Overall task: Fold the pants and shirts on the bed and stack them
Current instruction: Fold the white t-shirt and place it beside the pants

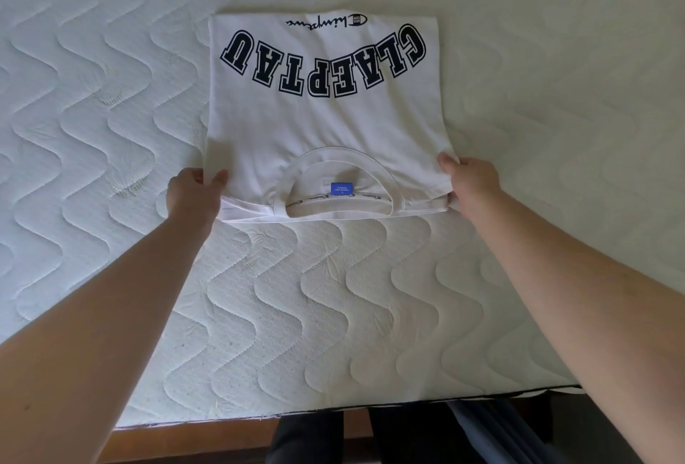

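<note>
A white shirt (326, 119) with large dark block letters lies folded into a rectangle on the bed, its collar and blue neck label toward me. My left hand (194, 193) pinches the shirt's near left corner, thumb on top of the fabric. My right hand (469, 178) grips the near right corner the same way. The near edge looks slightly raised off the mattress. No pants are in view.
The white quilted mattress (111, 93) fills the view around the shirt. Its near edge (333, 411) runs along the bottom, with a wooden bed frame, dark-clothed legs and a bluish fabric strip below it.
</note>
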`<state>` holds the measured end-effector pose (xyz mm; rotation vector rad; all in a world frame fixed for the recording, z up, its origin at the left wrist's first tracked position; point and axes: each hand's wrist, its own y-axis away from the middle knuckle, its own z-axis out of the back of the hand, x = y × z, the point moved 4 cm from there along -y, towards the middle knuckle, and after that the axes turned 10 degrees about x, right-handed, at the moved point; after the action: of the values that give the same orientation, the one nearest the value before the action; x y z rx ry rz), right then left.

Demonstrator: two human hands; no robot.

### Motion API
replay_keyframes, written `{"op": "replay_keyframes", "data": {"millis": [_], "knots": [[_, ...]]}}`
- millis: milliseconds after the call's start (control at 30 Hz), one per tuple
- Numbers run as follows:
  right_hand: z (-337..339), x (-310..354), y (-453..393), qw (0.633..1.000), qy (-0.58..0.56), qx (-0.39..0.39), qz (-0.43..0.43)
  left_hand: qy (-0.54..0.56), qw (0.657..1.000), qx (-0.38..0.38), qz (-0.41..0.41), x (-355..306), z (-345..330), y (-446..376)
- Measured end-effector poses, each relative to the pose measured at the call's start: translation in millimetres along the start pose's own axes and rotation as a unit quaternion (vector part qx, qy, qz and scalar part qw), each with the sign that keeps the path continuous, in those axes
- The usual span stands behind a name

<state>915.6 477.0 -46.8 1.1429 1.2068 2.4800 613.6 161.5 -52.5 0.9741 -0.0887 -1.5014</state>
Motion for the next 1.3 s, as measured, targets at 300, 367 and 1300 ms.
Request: {"op": "replay_keyframes", "data": {"millis": [300,367,1300], "knots": [[5,-18,13,0.995,-0.037,-0.086,0.040,0.167,0.979,0.106,0.046,27,-5,7],[2,-22,19,0.995,-0.003,-0.084,0.049,0.187,0.974,0.122,0.042,32,-8,11],[-72,-38,65,0.935,-0.352,0.004,-0.047,0.471,0.856,0.114,0.179,-2,-78,73]]}}
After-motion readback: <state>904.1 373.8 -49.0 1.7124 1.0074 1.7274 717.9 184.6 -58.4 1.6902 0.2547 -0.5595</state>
